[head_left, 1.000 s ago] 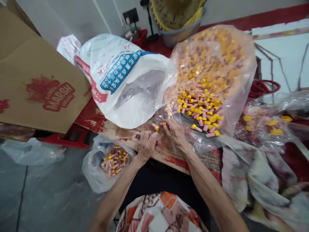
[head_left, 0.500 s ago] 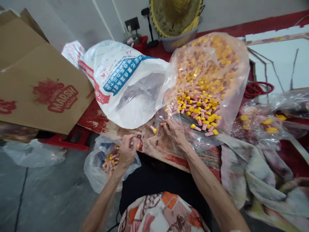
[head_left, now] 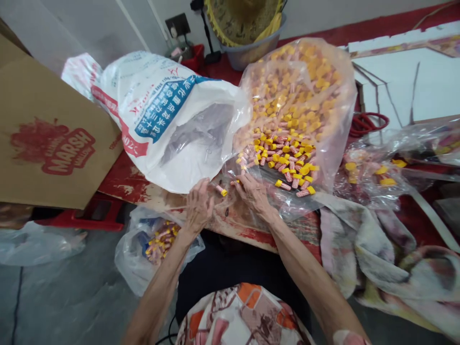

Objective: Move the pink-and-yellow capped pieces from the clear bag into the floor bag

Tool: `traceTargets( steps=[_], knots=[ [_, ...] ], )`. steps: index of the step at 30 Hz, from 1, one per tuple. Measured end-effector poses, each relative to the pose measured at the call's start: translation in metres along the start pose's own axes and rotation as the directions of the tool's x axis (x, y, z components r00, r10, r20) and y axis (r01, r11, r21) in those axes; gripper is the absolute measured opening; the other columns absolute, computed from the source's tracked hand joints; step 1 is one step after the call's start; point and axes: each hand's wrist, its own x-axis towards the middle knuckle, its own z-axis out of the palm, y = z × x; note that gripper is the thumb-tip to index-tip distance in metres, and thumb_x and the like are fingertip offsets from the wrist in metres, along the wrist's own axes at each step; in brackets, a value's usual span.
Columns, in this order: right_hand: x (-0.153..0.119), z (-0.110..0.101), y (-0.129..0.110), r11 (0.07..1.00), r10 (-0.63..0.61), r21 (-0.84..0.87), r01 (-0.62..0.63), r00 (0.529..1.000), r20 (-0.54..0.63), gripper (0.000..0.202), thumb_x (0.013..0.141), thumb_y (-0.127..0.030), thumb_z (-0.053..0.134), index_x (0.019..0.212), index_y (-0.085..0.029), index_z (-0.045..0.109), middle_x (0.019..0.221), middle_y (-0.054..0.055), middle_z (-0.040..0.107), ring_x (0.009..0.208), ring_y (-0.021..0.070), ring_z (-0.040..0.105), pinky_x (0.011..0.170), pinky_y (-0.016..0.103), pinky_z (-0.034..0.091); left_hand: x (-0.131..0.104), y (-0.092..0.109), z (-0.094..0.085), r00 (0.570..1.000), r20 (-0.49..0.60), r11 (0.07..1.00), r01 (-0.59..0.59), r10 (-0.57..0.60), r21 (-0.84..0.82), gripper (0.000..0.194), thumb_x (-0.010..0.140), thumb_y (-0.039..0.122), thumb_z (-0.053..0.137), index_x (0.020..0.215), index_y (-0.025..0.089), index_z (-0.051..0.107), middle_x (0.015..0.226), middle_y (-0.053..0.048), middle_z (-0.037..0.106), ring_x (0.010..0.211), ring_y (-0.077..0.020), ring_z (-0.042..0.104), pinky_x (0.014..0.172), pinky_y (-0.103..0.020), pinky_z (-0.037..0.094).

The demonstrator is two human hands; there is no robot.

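Pink-and-yellow capped piece lies on the worn red-and-cream board at frame centre, just beside the fingertips of the left hand and near the right hand. Left hand: palm down on the board, fingers loosely spread and extended toward the piece, nothing gripped. Right hand: also palm down, fingers reaching to the mouth of the large clear bag; fingertips sit at a second small piece at the bag's edge, but whether they pinch it cannot be told. Both forearms run up from the lower frame, converging at centre. Large clear bag, upper centre-right, lies tilted open toward the hands and is heavily filled with the same pink pieces with yellow caps. White printed sack, upper centre-left, lies on its side, mouth open, with a clear liner visible inside; contents not discernible. Small clear bag, lower left below the board edge, holds a modest pile of the same pieces. Cardboard box stands at far left.
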Motion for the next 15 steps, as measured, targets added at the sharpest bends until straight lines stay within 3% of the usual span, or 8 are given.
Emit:
traceTargets(
  steps=[2, 4, 10, 12, 15],
  knots=[
    [0.002, 0.000, -0.001, 1.000, 0.015, 0.006, -0.015, 1.000, 0.004, 0.024, 0.109, -0.027, 0.045, 0.113, -0.021, 0.068, 0.116, 0.011, 0.071, 0.092, 0.0217, 0.066, 0.070, 0.029, 0.043, 0.015, 0.004, 0.014, 0.989, 0.134, 0.998, -0.057, 0.058, -0.007, 0.049, 0.101, 0.022, 0.048, 0.150, 0.017, 0.051, 0.146, -0.017, 0.065, 0.138, -0.0284, 0.058, 0.114, -0.045, 0.046],
    [0.003, -0.001, -0.002, 1.000, 0.022, 0.008, -0.022, 1.000, 0.013, 0.024, 0.110, -0.028, 0.045, 0.113, -0.022, 0.068, 0.118, 0.011, 0.071, 0.094, 0.0219, 0.067, 0.070, 0.029, 0.043, 0.025, 0.001, 0.017, 0.976, 0.207, 0.997, -0.068, 0.072, -0.026, 0.041, 0.103, 0.022, 0.047, 0.143, 0.020, 0.057, 0.139, -0.014, 0.070, 0.128, -0.0273, 0.064, 0.108, -0.043, 0.050],
    [0.005, -0.003, -0.004, 0.999, 0.044, 0.004, -0.044, 0.998, 0.054, 0.027, 0.112, -0.031, 0.043, 0.114, -0.021, 0.067, 0.119, 0.011, 0.069, 0.092, 0.0209, 0.065, 0.069, 0.028, 0.041, 0.037, -0.006, -0.022, 0.965, 0.237, 0.974, -0.058, 0.110, -0.219, 0.022, 0.104, 0.029, 0.049, 0.121, 0.023, 0.061, 0.108, -0.005, 0.073, 0.092, -0.0197, 0.070, 0.085, -0.032, 0.056],
    [0.004, -0.003, -0.004, 0.999, 0.039, 0.018, -0.040, 0.998, 0.043, 0.028, 0.112, -0.031, 0.042, 0.115, -0.021, 0.068, 0.121, 0.011, 0.068, 0.093, 0.0204, 0.064, 0.070, 0.028, 0.041, 0.037, -0.006, -0.034, 0.947, 0.287, 0.976, -0.088, 0.144, -0.199, 0.017, 0.105, 0.031, 0.048, 0.109, 0.024, 0.062, 0.097, -0.003, 0.069, 0.086, -0.0189, 0.068, 0.082, -0.031, 0.056],
    [0.004, -0.003, -0.005, 0.999, 0.047, 0.019, -0.047, 0.998, 0.034, 0.028, 0.112, -0.031, 0.042, 0.116, -0.021, 0.068, 0.120, 0.011, 0.068, 0.092, 0.0204, 0.063, 0.071, 0.028, 0.041, 0.033, -0.007, -0.037, 0.925, 0.351, 0.986, -0.107, 0.146, -0.128, 0.018, 0.106, 0.034, 0.046, 0.103, 0.024, 0.061, 0.093, -0.004, 0.067, 0.087, -0.0205, 0.068, 0.084, -0.032, 0.055]
  ],
)
